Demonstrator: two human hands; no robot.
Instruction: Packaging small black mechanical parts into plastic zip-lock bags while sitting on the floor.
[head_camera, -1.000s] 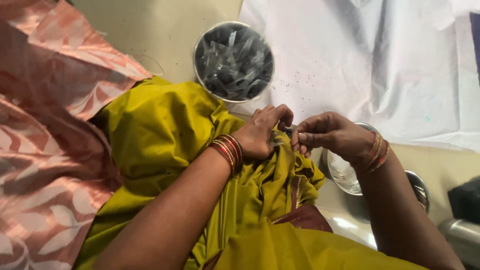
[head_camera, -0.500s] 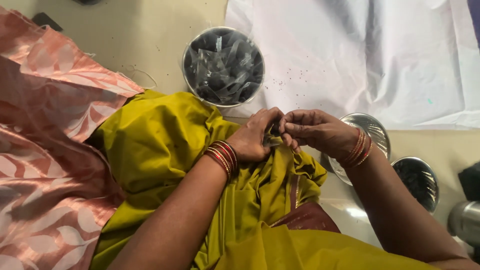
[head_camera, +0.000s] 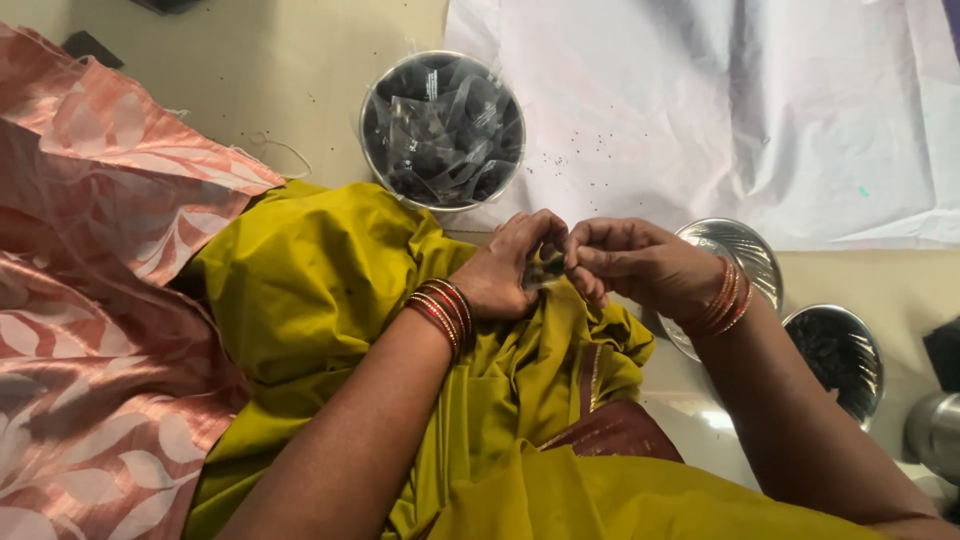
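Clear plastic, a tiny packet (head_camera: 543, 270), is pinched between the fingertips of both hands, left hand (head_camera: 512, 268) and right hand (head_camera: 640, 268), over the olive-green cloth (head_camera: 320, 290). It looks light, crinkly and slippery; best gripped by its edges.

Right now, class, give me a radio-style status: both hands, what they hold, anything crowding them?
Left hand and right hand pinch a small clear packet together. Both over the olive-green cloth. Steel bowl of packets just beyond; nothing blocking.

Olive-yellow cloth (head_camera: 320, 290), pink leaf-patterned fabric (head_camera: 90, 330)
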